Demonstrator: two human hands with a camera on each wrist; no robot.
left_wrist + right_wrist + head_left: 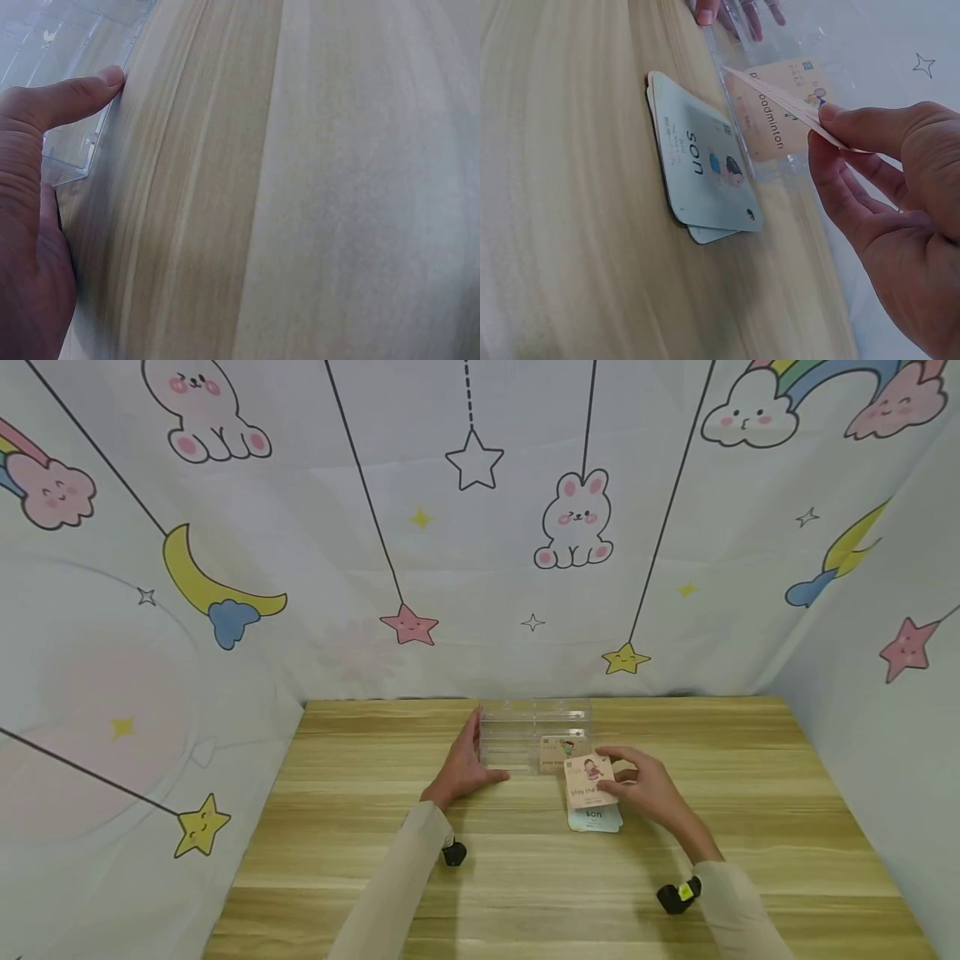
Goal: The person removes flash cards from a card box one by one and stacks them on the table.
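Note:
A clear plastic rack with compartments (508, 735) stands near the table's back edge. My left hand (461, 768) holds its left side, the fingers along the side and the thumb at the front edge. Between thumb and fingers, my right hand (641, 787) pinches a peach picture card (585, 783), tilted above the table. The card in the rack's lower right compartment (769, 112) reads "badminton". Below the held card lies a small stack of cards (694, 157), its pale blue top card marked "son". In the right wrist view the held card (784, 101) shows nearly edge-on.
The wood-grain table (360, 827) meets a white cloth backdrop (510, 660) printed with stars, rabbits and moons. Cloth also hangs on both sides. Black wrist cameras are on both wrists, the right one (677, 897) with a yellow mark.

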